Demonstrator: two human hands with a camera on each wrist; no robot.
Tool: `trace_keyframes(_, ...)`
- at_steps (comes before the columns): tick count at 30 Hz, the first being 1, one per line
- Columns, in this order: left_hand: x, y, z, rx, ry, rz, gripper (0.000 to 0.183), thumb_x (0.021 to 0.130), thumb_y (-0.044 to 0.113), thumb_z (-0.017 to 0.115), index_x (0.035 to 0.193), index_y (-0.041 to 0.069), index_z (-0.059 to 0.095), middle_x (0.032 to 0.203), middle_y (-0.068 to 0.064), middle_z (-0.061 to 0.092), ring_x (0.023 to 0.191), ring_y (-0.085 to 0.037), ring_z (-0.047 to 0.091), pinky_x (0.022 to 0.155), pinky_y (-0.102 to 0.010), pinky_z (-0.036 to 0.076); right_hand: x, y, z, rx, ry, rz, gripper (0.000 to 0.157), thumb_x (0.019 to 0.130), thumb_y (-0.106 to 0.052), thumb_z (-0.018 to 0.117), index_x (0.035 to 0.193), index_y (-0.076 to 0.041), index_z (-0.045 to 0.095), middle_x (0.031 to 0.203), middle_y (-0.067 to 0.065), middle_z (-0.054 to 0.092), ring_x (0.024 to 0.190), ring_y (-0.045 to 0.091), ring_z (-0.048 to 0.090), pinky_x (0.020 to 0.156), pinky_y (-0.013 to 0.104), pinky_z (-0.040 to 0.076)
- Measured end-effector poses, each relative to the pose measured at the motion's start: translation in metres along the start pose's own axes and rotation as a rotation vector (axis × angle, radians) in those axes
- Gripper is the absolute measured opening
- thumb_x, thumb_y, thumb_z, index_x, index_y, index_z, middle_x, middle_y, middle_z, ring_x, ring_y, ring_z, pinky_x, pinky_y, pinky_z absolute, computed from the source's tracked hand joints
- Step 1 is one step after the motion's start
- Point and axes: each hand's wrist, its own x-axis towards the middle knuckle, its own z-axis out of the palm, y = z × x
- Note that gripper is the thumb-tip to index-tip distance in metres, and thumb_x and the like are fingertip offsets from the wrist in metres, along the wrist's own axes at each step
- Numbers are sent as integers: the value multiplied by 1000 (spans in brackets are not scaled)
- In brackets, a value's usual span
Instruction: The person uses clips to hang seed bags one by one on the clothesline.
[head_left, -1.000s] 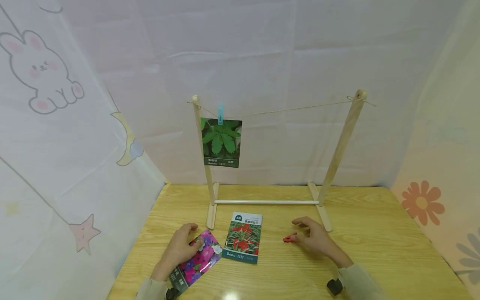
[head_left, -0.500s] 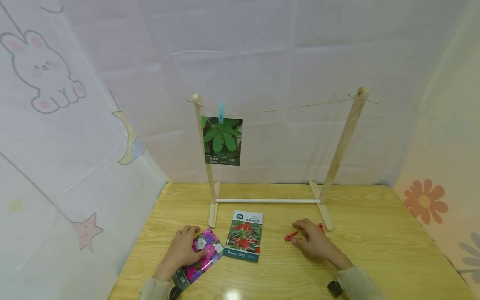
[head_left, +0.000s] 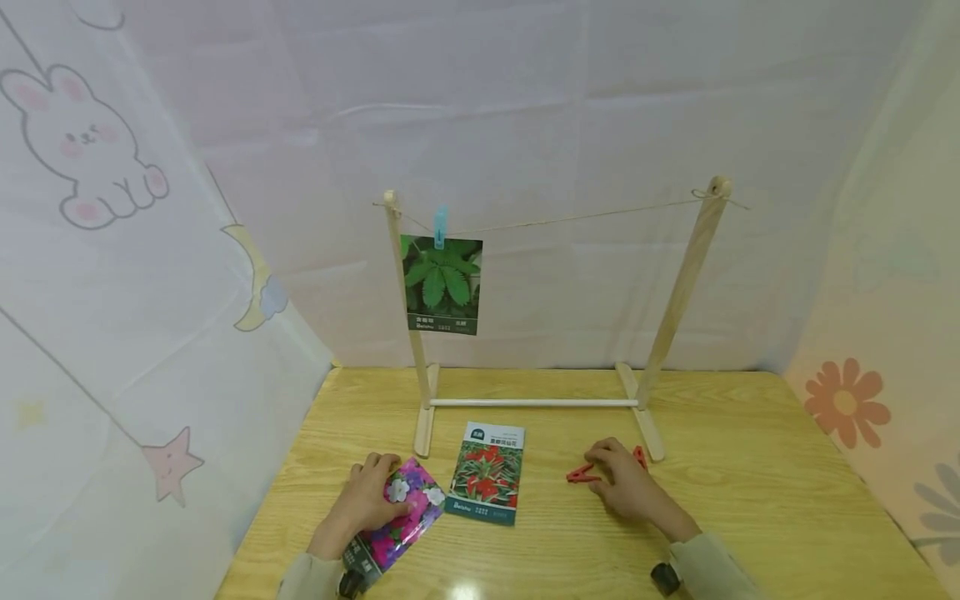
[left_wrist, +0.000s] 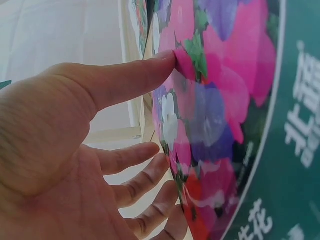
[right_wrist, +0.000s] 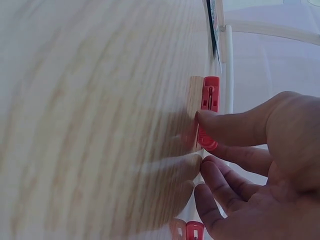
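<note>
My left hand [head_left: 366, 504] rests over a seed packet with pink and purple flowers [head_left: 420, 521], lying slanted on the table. In the left wrist view its straight thumb touches the packet's face, and the loosely bent fingertips are right at one edge. My right hand [head_left: 626, 483] pinches a red clothespin [right_wrist: 211, 90] low at the table, thumb on one side and index finger on the other. A second red clothespin [head_left: 640, 456] lies just behind that hand. Between the hands is a red-flowered seed packet [head_left: 486, 479], lying flat.
A wooden frame [head_left: 686, 283] with a string [head_left: 570, 218] between its posts stands at the back. A green-leaf seed packet [head_left: 442, 287] hangs at its left from a light-blue clothespin [head_left: 440, 229]. Printed cloth surrounds the wooden table [head_left: 765, 483].
My left thumb has come down onto the pink-and-purple packet. The right thumb and fingers have closed in on the nearer red clothespin, and the second one behind the hand now shows.
</note>
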Motion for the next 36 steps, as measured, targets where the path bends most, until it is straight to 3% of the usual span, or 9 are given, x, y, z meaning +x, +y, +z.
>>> trace_keyframes(8,1,-3,-3,-29,-3,0,84,77,33,98,143,3,57,130,-14,61,113,-38,58,96,-60,56,1,-2,0,-6,6,6,28,91,4,80,118,3,73,128,17,62,121,41,64,102,59,54)
trace_keyframes(14,3,-8,-5,-113,-22,14,84,78,30,97,144,0,55,126,-14,64,113,-35,66,96,-56,59,4,-4,0,-16,29,13,24,89,6,81,112,0,74,126,15,65,120,40,65,102,58,54)
trace_keyframes(23,4,-20,-7,-239,-71,75,55,91,15,83,138,-1,57,121,-17,72,104,-31,72,86,-51,61,3,-1,-4,-29,4,3,22,91,-1,83,110,-6,73,120,9,70,116,37,68,101,56,56)
trace_keyframes(28,5,-27,-6,-305,-89,69,33,100,5,67,132,2,62,111,-11,71,102,-28,73,85,-48,60,4,1,-8,48,-17,-60,22,91,-1,82,111,-3,72,107,4,73,97,23,71,86,39,61)
trace_keyframes(32,4,-29,-7,-350,-101,54,30,101,0,60,130,2,65,105,-8,70,98,-25,72,85,-45,59,6,2,-11,111,-21,-98,23,92,1,80,112,1,71,103,6,74,90,19,70,80,35,62)
trace_keyframes(36,3,-29,-11,-385,-119,55,29,101,-2,58,129,0,65,103,-8,68,90,-20,68,77,-35,56,5,-2,-15,133,-45,-58,24,94,-3,80,116,1,71,103,5,74,91,13,69,82,34,62)
